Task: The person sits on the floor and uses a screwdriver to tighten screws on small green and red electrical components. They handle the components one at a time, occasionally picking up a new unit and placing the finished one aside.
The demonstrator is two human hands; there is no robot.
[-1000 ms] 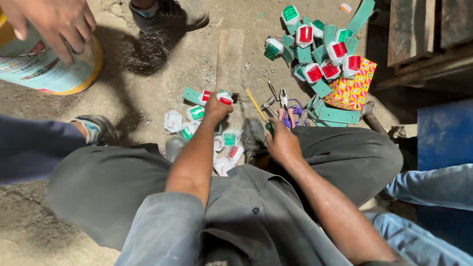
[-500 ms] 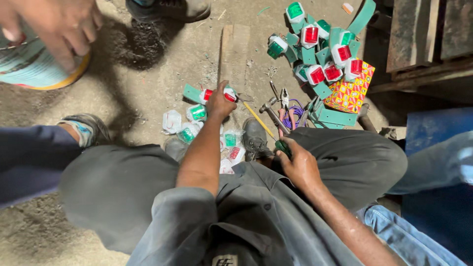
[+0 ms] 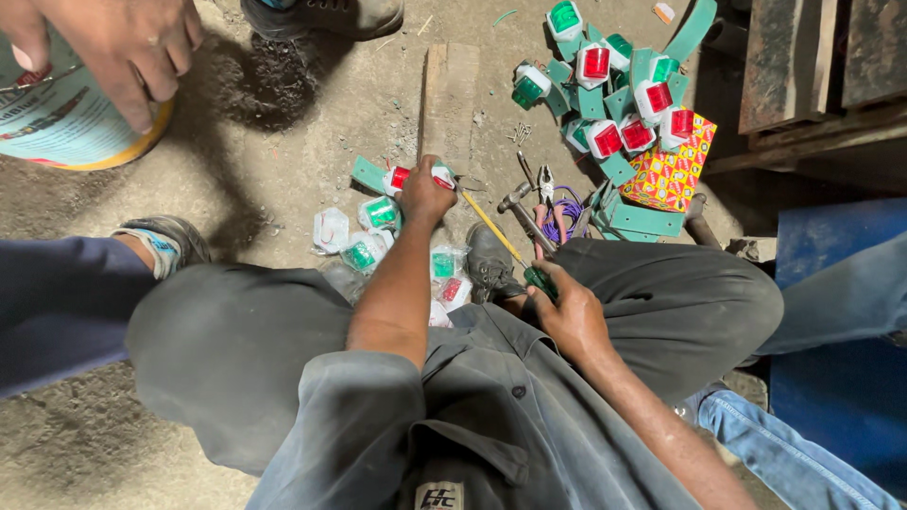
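Two hands work: left hand (image 3: 425, 194) grips a green-and-red lamp (image 3: 402, 178); right hand (image 3: 567, 316) grasps a screwdriver (image 3: 496, 231) pointing far-left toward it.

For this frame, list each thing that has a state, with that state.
Left hand: closed on a green bracket with red lamps.
Right hand: gripping a screwdriver, tip pointing at the bracket.
Lamp pile: loose heap on the ground.
Bagged lamps: in clear bags, lying flat.
Pliers: lying untouched.
Tin can: gripped by another person's hand.
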